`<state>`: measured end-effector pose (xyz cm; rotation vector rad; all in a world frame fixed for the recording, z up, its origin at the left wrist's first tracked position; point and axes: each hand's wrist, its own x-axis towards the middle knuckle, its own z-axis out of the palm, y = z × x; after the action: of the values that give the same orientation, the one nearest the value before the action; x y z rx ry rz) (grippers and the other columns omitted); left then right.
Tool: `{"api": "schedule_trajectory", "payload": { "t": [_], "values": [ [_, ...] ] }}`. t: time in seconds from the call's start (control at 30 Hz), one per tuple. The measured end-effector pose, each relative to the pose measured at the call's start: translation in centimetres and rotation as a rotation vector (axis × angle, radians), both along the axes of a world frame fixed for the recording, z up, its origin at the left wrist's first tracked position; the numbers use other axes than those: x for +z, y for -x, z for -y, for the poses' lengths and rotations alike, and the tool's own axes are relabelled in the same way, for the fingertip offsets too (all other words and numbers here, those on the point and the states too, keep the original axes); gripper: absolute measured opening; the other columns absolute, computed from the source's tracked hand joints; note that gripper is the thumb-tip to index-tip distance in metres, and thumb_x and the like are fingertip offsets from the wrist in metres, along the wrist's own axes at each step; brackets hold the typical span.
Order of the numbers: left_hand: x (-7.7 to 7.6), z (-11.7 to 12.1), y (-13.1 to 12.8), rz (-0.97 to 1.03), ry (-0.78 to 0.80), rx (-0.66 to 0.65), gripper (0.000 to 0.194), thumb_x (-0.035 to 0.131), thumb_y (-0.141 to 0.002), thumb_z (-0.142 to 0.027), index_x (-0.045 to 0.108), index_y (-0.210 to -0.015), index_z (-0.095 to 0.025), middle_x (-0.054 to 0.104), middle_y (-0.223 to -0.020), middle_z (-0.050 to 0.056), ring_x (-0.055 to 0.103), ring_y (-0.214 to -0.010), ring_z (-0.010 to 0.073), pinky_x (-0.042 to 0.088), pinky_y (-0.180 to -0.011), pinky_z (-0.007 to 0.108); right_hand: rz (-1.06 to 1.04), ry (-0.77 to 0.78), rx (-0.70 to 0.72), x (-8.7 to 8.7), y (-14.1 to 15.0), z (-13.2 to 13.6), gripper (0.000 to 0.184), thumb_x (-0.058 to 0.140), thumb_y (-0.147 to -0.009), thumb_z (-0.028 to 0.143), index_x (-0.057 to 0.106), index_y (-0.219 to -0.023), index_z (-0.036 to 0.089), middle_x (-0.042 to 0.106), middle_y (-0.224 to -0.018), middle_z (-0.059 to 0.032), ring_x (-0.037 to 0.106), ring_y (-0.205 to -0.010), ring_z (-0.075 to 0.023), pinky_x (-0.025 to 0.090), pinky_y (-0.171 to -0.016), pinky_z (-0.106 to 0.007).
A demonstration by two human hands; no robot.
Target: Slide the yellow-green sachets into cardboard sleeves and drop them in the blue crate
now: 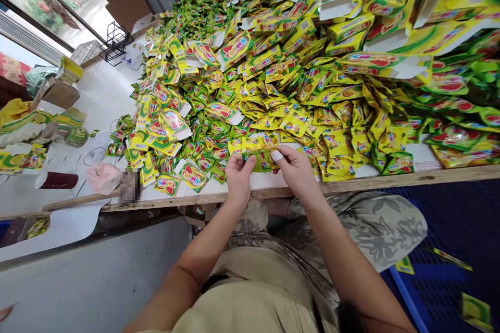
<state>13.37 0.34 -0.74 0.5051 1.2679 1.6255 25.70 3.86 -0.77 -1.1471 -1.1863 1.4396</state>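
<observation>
Both hands are at the table's front edge, holding a strip of small green and yellow candy sachets (262, 161) stretched between them. My left hand (239, 176) pinches its left end between thumb and fingers. The other end is in my right hand (296, 169), which has something white on the thumb. Just behind the strip lie yellow sachets (296, 124) in a loose row. Left of my left hand, a flat printed candy box (192, 176) and green sachets (211, 158) rest on the white tabletop.
A large heap of printed boxes (236, 49) and sachets covers the table from the middle to the right. To the left are a dark red cup (58, 180), a pink plastic bag (102, 178) and a black wire rack (116, 41). A blue crate (433, 286) stands at lower right.
</observation>
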Motion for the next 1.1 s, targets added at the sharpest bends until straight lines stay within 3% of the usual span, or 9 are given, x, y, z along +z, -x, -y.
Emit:
{"api": "schedule_trajectory", "payload": {
  "t": [0.13, 0.27, 0.37, 0.47, 0.57, 0.7, 0.83, 1.0, 1.1],
  "values": [
    [0.0, 0.3, -0.1, 0.019, 0.011, 0.017, 0.047, 0.088, -0.057, -0.038, 0.048, -0.069, -0.017, 0.044, -0.059, -0.010, 0.046, -0.056, 0.0040, 0.044, -0.063, 0.018, 0.009, -0.030, 0.033, -0.2, 0.2, 0.5, 0.036, 0.061, -0.080, 0.056, 0.056, -0.073, 0.021, 0.049, -0.067, 0.0004, 0.047, -0.058, -0.0130, 0.047, -0.046, -0.025],
    [0.0, 0.6, -0.3, 0.020, 0.017, 0.011, 0.049, 0.089, -0.055, -0.038, 0.047, -0.069, -0.017, 0.045, -0.057, -0.010, 0.045, -0.053, 0.0029, 0.040, -0.057, 0.016, 0.079, -0.043, 0.120, -0.5, 0.2, 0.8, 0.038, 0.074, -0.071, 0.050, 0.058, -0.091, 0.021, 0.057, -0.079, 0.0001, 0.051, -0.066, -0.0136, 0.049, -0.055, -0.025],
    [0.1, 0.8, -0.4, -0.006, 0.019, -0.028, 0.047, 0.088, -0.058, -0.040, 0.048, -0.070, -0.017, 0.050, -0.059, -0.009, 0.049, -0.054, 0.0038, 0.042, -0.057, 0.016, 0.124, -0.039, 0.104, -0.5, -0.1, 0.8, 0.037, 0.077, -0.068, 0.047, 0.058, -0.086, 0.020, 0.057, -0.074, 0.0013, 0.050, -0.065, -0.0128, 0.047, -0.058, -0.025],
    [0.5, 1.0, 0.1, -0.198, -0.062, 0.004, 0.040, 0.084, -0.066, -0.039, 0.051, -0.071, -0.017, 0.059, -0.066, -0.006, 0.057, -0.061, 0.0068, 0.046, -0.062, 0.019, 0.022, 0.020, 0.053, -0.6, -0.5, 0.5, 0.037, 0.072, -0.071, 0.053, 0.056, -0.079, 0.020, 0.055, -0.070, 0.0013, 0.050, -0.062, -0.0127, 0.047, -0.054, -0.025],
    [1.2, 1.0, 1.1, -0.555, -0.332, 0.019, 0.022, 0.077, -0.077, -0.028, 0.057, -0.075, -0.018, 0.071, -0.084, 0.000, 0.068, -0.082, 0.0135, 0.053, -0.078, 0.029, -0.063, 0.138, -0.050, -0.8, -0.8, 0.2, 0.041, 0.070, -0.070, 0.058, 0.055, -0.080, 0.022, 0.053, -0.069, 0.0013, 0.052, -0.060, -0.0140, 0.049, -0.048, -0.026],
    [1.5, 0.5, 2.5, -1.021, -0.713, -0.257, 0.011, 0.066, -0.085, -0.013, 0.063, -0.079, -0.021, 0.076, -0.092, 0.002, 0.069, -0.100, 0.0169, 0.055, -0.090, 0.039, -0.140, 0.311, 0.117, -0.8, -0.7, 0.0, 0.046, 0.068, -0.066, 0.066, 0.055, -0.075, 0.022, 0.057, -0.068, -0.0012, 0.056, -0.060, -0.0173, 0.052, -0.047, -0.030],
    [0.9, -0.1, 3.4, -1.195, -0.823, -0.467, 0.014, 0.059, -0.088, -0.011, 0.065, -0.081, -0.021, 0.077, -0.097, 0.004, 0.068, -0.105, 0.0166, 0.057, -0.091, 0.039, -0.218, 0.433, 0.277, -0.8, -1.2, -0.3, 0.055, 0.054, -0.072, 0.076, 0.060, -0.077, 0.022, 0.063, -0.072, -0.0057, 0.060, -0.064, -0.0208, 0.049, -0.046, -0.031],
    [0.4, -0.1, 3.9, -1.262, -0.838, -0.611, 0.020, 0.054, -0.091, -0.013, 0.067, -0.079, -0.021, 0.077, -0.100, 0.005, 0.067, -0.108, 0.0163, 0.056, -0.093, 0.038, -0.005, 0.153, 0.317, -1.0, -1.9, -0.8, 0.047, 0.068, -0.070, 0.066, 0.061, -0.077, 0.020, 0.065, -0.078, -0.0023, 0.061, -0.079, -0.0192, 0.052, -0.071, -0.031],
    [0.0, 0.3, 3.6, -1.261, -0.811, -0.604, 0.020, 0.053, -0.091, -0.011, 0.066, -0.080, -0.021, 0.076, -0.101, 0.005, 0.068, -0.107, 0.0161, 0.056, -0.093, 0.038, 0.045, 0.105, 0.289, -1.0, -1.3, -0.7, 0.044, 0.068, -0.072, 0.063, 0.061, -0.081, 0.020, 0.065, -0.080, -0.0019, 0.060, -0.079, -0.0188, 0.051, -0.075, -0.031]
  ]
}}
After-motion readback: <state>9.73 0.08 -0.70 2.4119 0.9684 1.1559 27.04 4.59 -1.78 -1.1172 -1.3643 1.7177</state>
